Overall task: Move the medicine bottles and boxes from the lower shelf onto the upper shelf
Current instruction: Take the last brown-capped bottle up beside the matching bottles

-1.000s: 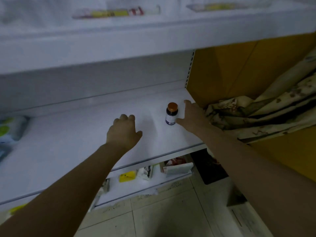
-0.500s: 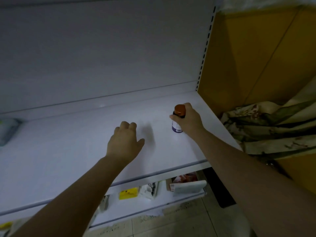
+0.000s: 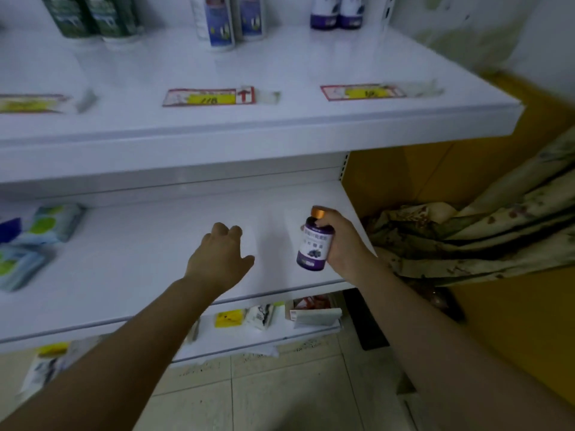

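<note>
Head view looks down on a white shelving unit with both bare arms reaching in. The right hand (image 3: 343,244) is wrapped around a small medicine bottle (image 3: 313,244) with a purple label and an orange cap (image 3: 319,212); the fingers curl over its upper part near the neck, and the bottle is tilted slightly, its base lifted clear of the lower shelf (image 3: 140,262) near that shelf's right end. The left hand (image 3: 219,256) holds nothing: it hovers palm down over the middle of the lower shelf, fingers loosely bent and the thumb spread to the side; whether it touches the surface cannot be told.

At the left end of the lower shelf lie blurred boxes (image 3: 46,222) in green, white and blue. The upper shelf (image 3: 280,126) carries price tags (image 3: 208,97) along its front, and further back stand dark green bottles (image 3: 90,14), white bottles with blue labels (image 3: 230,20) and purple bottles (image 3: 336,12), all cut off by the top edge. Below the lower shelf, another shelf holds a yellow tag (image 3: 229,317) and a few small packages. To the right, a patterned cloth (image 3: 466,237) drapes against a yellow panel (image 3: 404,172), and pale floor tiles (image 3: 264,396) show at the bottom.
</note>
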### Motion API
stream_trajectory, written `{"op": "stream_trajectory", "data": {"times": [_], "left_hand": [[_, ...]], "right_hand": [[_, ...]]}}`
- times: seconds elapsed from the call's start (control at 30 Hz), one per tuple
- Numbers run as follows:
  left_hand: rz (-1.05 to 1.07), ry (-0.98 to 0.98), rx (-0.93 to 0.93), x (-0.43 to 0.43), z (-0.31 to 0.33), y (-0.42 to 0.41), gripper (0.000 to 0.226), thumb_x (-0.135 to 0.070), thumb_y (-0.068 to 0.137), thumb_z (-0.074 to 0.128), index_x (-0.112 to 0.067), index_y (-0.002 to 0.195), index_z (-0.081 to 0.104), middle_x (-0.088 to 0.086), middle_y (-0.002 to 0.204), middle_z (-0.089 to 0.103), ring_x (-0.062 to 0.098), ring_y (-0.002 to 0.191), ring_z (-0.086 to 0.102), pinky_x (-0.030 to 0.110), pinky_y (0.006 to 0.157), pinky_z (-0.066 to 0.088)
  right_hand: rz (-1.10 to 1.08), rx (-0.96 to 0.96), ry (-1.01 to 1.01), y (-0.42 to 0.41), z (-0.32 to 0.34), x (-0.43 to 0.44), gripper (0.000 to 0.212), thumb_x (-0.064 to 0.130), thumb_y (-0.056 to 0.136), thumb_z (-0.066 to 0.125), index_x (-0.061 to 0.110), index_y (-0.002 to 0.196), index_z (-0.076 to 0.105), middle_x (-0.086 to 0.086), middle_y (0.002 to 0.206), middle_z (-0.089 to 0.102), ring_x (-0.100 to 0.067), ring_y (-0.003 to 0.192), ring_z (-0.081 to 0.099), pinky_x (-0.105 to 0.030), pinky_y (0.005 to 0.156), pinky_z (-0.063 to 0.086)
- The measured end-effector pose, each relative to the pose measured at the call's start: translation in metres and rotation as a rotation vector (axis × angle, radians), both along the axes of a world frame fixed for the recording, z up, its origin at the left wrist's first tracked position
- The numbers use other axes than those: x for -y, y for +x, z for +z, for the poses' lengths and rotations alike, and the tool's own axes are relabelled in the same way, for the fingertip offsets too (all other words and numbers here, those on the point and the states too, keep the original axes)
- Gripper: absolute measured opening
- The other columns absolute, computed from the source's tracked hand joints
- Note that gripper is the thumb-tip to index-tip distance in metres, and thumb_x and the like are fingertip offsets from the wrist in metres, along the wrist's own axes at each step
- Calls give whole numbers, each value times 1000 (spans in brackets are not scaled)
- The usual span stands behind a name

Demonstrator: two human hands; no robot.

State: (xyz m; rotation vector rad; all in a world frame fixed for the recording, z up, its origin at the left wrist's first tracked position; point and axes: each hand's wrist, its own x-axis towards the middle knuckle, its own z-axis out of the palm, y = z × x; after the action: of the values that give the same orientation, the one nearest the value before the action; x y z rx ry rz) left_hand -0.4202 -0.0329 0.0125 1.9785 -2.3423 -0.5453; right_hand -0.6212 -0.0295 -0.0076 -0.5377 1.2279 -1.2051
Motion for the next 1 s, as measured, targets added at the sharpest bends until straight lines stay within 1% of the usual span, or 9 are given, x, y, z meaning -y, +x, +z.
{"op": "stream_trajectory", "data": {"times": [0.07, 0.17, 0.23, 0.37, 0.47, 0.53, 0.77, 0.93, 1.0], "left_hand": [[-5, 10, 0, -16, 15, 1, 57, -37, 89, 58, -11, 136, 40, 13, 136, 39, 31, 120, 46, 40, 95, 46], [-9, -9, 8, -40, 36, 6, 57, -37, 89, 58, -11, 137, 40, 13, 137, 37, 31, 121, 45, 40, 96, 45], [-14, -28, 23, -55, 51, 12, 56, -38, 89, 57, -11, 136, 41, 13, 137, 37, 31, 121, 44, 40, 96, 44], [-15, -67, 56, -88, 83, 32, 50, -37, 89, 58, -9, 129, 47, 14, 134, 40, 32, 118, 46, 41, 94, 46], [-17, -113, 77, -115, 108, 51, 48, -37, 89, 57, -9, 126, 47, 14, 133, 41, 32, 117, 46, 42, 93, 46], [-24, -141, 88, -134, 126, 63, 48, -38, 89, 57, -9, 126, 47, 14, 132, 42, 32, 117, 46, 43, 93, 46], [-62, -243, 99, -183, 179, 86, 50, -39, 89, 56, -10, 129, 45, 13, 129, 49, 31, 117, 48, 42, 97, 45], [-83, -279, 70, -197, 213, 77, 47, -38, 89, 56, -11, 127, 46, 12, 128, 50, 30, 113, 51, 38, 91, 46], [-83, -288, 56, -197, 224, 70, 47, -38, 89, 56, -11, 127, 47, 12, 128, 50, 29, 113, 51, 37, 89, 46]], "right_hand": [[7, 101, -25, 5, 16, -21, 19, 3, 88, 40, 14, 91, 55, -11, 76, 62, -22, 73, 60, -32, 71, 46], [65, 88, -84, 9, 43, -44, 15, 5, 90, 42, 13, 90, 55, -8, 68, 66, -20, 67, 63, -32, 70, 47], [93, 70, -113, 14, 64, -57, 10, 6, 91, 47, 14, 93, 52, -8, 75, 64, -17, 65, 64, -31, 68, 48], [170, -68, -189, 22, 107, -89, 35, -2, 84, 61, 17, 108, 45, -7, 91, 59, -19, 78, 62, -34, 72, 50], [187, -206, -246, 29, 142, -123, 50, -11, 79, 64, 17, 114, 41, -9, 102, 56, -21, 85, 61, -38, 80, 50], [174, -284, -267, 35, 166, -148, 57, -13, 77, 65, 16, 118, 39, -9, 103, 54, -21, 85, 60, -42, 84, 49], [137, -428, -395, 44, 239, -215, 52, -5, 71, 75, 23, 107, 51, -6, 106, 61, -24, 96, 64, -44, 93, 52], [185, -520, -477, 34, 276, -237, 48, 0, 73, 75, 25, 108, 56, -8, 114, 65, -26, 107, 62, -45, 99, 48], [195, -533, -501, 29, 288, -240, 46, 0, 75, 74, 30, 105, 56, -5, 111, 65, -26, 108, 61, -45, 100, 47]]}}
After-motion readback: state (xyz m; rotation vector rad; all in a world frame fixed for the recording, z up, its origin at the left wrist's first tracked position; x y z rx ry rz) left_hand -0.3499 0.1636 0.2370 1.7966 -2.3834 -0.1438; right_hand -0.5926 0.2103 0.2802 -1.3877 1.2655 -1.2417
